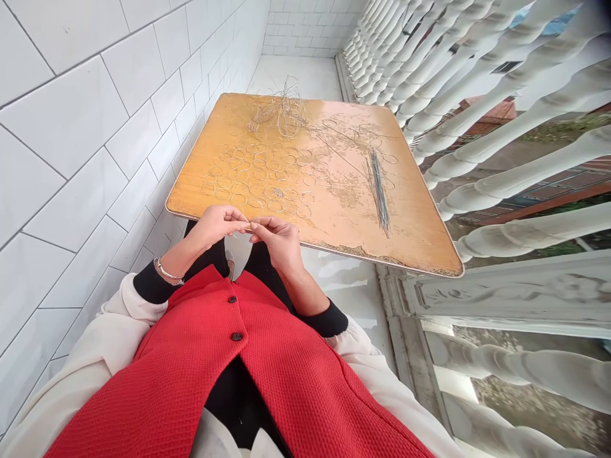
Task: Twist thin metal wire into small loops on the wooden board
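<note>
Over the near edge of the table, my left hand (217,227) and my right hand (279,240) meet fingertip to fingertip. Both are closed in a pinch on a thin piece of wire (242,231), which looks bent in a curve; its ends are hidden by the fingers. Just beyond them, many thin wire rings (260,173) lie spread over the left half of the tabletop. A small clump of wire (277,192) rests among these rings. Farther right lies a bundle of straight grey wires (379,194).
The worn wooden table (415,222) has peeling patches and a chipped near edge. At its far side stands a loose tangle of wire loops (286,114), with long wires trailing rightward. A white tiled wall (138,102) runs along the left, a white balustrade (520,143) along the right.
</note>
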`<control>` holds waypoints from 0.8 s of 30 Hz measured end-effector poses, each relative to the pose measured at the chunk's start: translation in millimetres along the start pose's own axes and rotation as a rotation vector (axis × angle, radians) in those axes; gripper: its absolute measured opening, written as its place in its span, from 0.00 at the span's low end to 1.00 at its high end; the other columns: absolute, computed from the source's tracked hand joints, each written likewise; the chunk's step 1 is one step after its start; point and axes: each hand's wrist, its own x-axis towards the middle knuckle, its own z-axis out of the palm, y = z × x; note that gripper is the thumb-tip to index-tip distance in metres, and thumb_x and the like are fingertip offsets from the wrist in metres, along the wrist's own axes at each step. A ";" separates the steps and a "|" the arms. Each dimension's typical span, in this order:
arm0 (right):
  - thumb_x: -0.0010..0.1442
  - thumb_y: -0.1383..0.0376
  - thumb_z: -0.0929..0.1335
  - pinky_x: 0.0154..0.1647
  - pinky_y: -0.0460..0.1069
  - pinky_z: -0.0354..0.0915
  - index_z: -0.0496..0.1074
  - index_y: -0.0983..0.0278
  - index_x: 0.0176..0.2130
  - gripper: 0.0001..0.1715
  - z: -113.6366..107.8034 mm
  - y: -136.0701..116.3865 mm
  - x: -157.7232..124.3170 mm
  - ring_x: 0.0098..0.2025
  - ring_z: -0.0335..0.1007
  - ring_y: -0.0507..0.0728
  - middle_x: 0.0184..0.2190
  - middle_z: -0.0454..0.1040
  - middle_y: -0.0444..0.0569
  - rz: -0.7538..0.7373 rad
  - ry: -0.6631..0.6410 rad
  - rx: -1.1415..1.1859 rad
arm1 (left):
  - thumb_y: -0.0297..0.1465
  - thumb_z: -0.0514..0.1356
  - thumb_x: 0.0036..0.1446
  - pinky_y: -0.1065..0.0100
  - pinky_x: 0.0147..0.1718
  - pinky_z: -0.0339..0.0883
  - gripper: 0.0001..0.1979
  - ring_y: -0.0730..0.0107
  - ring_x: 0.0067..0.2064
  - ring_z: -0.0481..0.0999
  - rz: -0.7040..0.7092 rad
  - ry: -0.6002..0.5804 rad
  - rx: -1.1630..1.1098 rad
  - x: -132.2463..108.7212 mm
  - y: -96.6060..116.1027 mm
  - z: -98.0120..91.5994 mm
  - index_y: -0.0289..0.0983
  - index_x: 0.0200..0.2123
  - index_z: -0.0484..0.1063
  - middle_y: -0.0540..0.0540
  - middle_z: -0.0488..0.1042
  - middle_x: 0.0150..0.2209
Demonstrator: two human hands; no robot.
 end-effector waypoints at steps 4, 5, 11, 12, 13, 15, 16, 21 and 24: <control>0.46 0.53 0.76 0.31 0.49 0.69 0.77 0.63 0.31 0.17 -3.5 1.6 0.4 0.24 0.72 0.50 0.29 0.80 0.46 -0.012 0.005 -0.040 | 0.36 0.67 0.47 0.70 0.29 0.57 0.11 0.76 0.28 0.68 -0.026 0.000 0.042 0.5 5.4 0.5 0.33 0.28 0.76 0.49 0.74 0.23; 0.46 0.53 0.76 0.32 0.49 0.70 0.78 0.63 0.32 0.17 -4.1 1.8 0.5 0.25 0.73 0.50 0.30 0.80 0.46 -0.023 0.004 -0.046 | 0.36 0.67 0.48 0.71 0.28 0.57 0.11 0.76 0.27 0.68 -0.030 -0.007 0.041 0.8 6.4 0.8 0.33 0.27 0.76 0.49 0.73 0.23; 0.47 0.55 0.77 0.31 0.49 0.70 0.78 0.62 0.35 0.18 -6.0 1.3 0.4 0.26 0.74 0.51 0.30 0.80 0.45 -0.058 -0.005 -0.074 | 0.33 0.66 0.47 0.72 0.26 0.55 0.08 0.78 0.25 0.66 -0.022 -0.016 -0.001 2.6 7.4 2.7 0.33 0.28 0.77 0.50 0.72 0.21; 0.46 0.55 0.77 0.31 0.49 0.70 0.78 0.62 0.35 0.18 -6.7 0.0 0.5 0.26 0.73 0.51 0.30 0.79 0.45 -0.054 -0.007 -0.061 | 0.33 0.66 0.47 0.72 0.26 0.54 0.08 0.78 0.25 0.66 -0.021 -0.011 0.003 2.6 7.2 2.7 0.33 0.27 0.76 0.50 0.72 0.21; 0.45 0.55 0.78 0.30 0.48 0.70 0.78 0.62 0.35 0.18 -7.8 -2.0 0.8 0.25 0.72 0.50 0.28 0.79 0.44 -0.049 -0.004 -0.042 | 0.33 0.66 0.47 0.72 0.26 0.54 0.08 0.78 0.25 0.65 -0.017 -0.006 0.010 2.5 7.1 2.5 0.33 0.26 0.76 0.50 0.72 0.21; 0.45 0.54 0.78 0.28 0.46 0.68 0.79 0.61 0.34 0.18 -10.7 -7.9 2.1 0.23 0.69 0.48 0.27 0.78 0.43 -0.031 0.010 0.007 | 0.33 0.65 0.48 0.73 0.26 0.55 0.08 0.79 0.25 0.64 -0.013 -0.004 0.034 1.7 7.2 2.3 0.33 0.25 0.75 0.50 0.72 0.21; 0.45 0.54 0.78 0.27 0.46 0.67 0.79 0.61 0.34 0.18 -12.2 -11.5 3.2 0.23 0.67 0.47 0.27 0.78 0.43 -0.017 0.018 0.034 | 0.33 0.65 0.49 0.73 0.26 0.55 0.08 0.79 0.24 0.64 -0.015 -0.006 0.049 1.1 7.5 2.3 0.33 0.25 0.75 0.50 0.72 0.21; 0.42 0.51 0.79 0.21 0.42 0.62 0.79 0.62 0.30 0.21 -15.1 -25.4 10.0 0.23 0.65 0.46 0.28 0.77 0.44 0.081 -0.031 0.151 | 0.31 0.64 0.49 0.72 0.27 0.56 0.06 0.78 0.25 0.65 -0.031 -0.061 0.100 -2.8 9.6 4.6 0.33 0.24 0.74 0.50 0.73 0.22; 0.40 0.51 0.80 0.21 0.42 0.61 0.77 0.62 0.27 0.21 -13.5 -26.8 11.6 0.21 0.63 0.45 0.25 0.75 0.42 0.100 -0.084 0.181 | 0.30 0.63 0.49 0.71 0.27 0.55 0.05 0.78 0.25 0.65 -0.021 -0.053 0.108 -4.1 7.3 6.2 0.34 0.24 0.74 0.51 0.73 0.22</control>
